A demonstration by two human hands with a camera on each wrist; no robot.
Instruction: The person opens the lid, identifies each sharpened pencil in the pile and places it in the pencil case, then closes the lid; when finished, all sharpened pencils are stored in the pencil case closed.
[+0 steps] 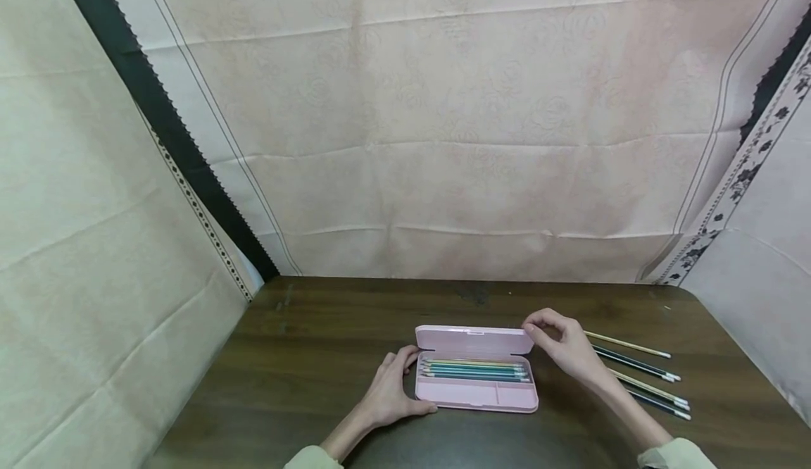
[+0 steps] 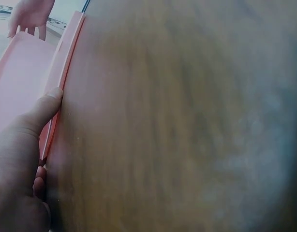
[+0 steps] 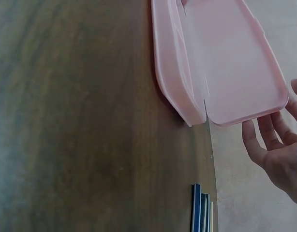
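Observation:
A pink pencil case [image 1: 475, 393] lies with its lid [image 1: 475, 339] raised on the brown table. Several pencils [image 1: 475, 370], green and yellowish, rest side by side in its back compartment. My left hand [image 1: 391, 391] grips the case's left end, thumb at the front edge and fingers round the back corner; the left wrist view shows that thumb [image 2: 49, 101] against the pink wall. At the lid's right end is my right hand [image 1: 567, 346]. In the right wrist view its fingers [image 3: 267, 130] touch the lid's edge from behind, with the thumb apart from it.
Several more pencils [image 1: 643, 365], dark and yellowish, lie on the table to the right, partly behind my right forearm. Pale patterned cloth [image 1: 469, 138] hangs beyond the table's far edge, and more cloth [image 1: 114, 244] covers the left side.

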